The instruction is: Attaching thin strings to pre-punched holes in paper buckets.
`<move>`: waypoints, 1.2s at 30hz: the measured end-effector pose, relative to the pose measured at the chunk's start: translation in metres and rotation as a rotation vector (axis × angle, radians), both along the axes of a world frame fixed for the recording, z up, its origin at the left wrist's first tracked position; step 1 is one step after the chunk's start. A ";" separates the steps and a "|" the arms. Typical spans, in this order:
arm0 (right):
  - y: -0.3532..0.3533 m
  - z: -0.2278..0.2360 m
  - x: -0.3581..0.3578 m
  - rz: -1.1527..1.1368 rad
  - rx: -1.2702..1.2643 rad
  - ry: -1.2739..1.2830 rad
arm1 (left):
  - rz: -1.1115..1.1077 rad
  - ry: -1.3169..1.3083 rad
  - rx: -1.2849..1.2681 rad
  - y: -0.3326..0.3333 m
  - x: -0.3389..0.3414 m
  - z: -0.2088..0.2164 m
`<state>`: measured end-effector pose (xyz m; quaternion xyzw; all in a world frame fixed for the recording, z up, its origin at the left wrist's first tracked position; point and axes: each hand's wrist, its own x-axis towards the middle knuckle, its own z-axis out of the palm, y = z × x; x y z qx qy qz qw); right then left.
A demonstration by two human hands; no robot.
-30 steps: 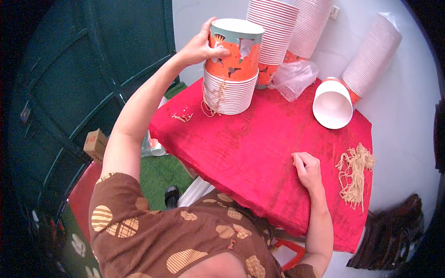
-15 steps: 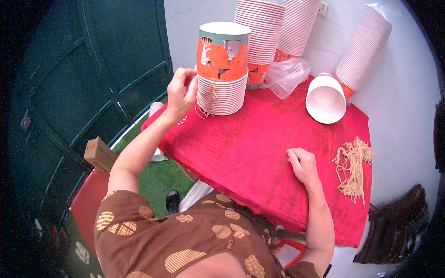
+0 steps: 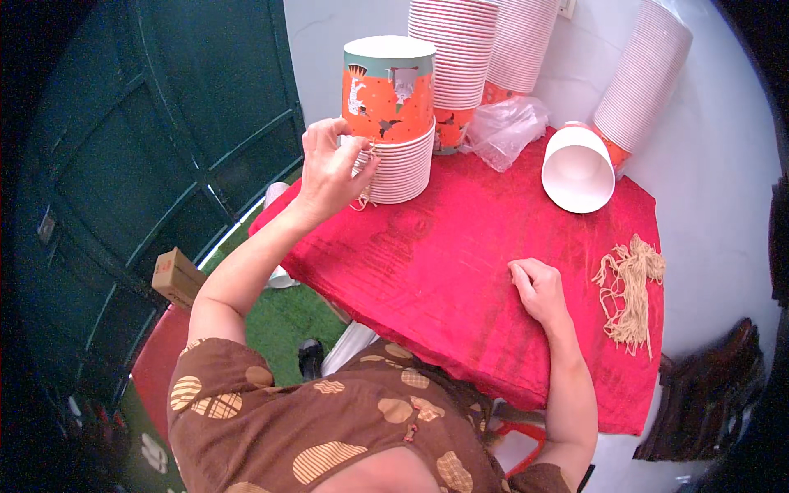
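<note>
A stack of paper buckets stands at the table's far left, upside down, with an orange and green printed one on top and white rims below. My left hand is at the stack's left side, thumb and forefinger apart beside some thin tan strings that hang down the rims. It partly hides these strings. My right hand rests on the red cloth with its fingers curled in and nothing visible in them. To its right lies a loose bundle of tan strings.
Taller bucket stacks stand behind, beside a crumpled clear plastic bag. At the right, a bucket on its side shows its white inside, next to a leaning stack. Red cloth covers the table. A cardboard box sits at the left.
My left hand has moved right, onto the strings at the stack's side, and its thumb and forefinger have spread. My right hand stays in place. The view has shifted slightly.
</note>
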<state>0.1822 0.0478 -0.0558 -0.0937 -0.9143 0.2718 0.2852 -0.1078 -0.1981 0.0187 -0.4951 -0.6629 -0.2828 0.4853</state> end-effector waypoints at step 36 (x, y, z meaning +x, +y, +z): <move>-0.001 0.002 0.001 0.000 0.006 -0.009 | -0.010 0.144 -0.090 0.023 -0.020 -0.006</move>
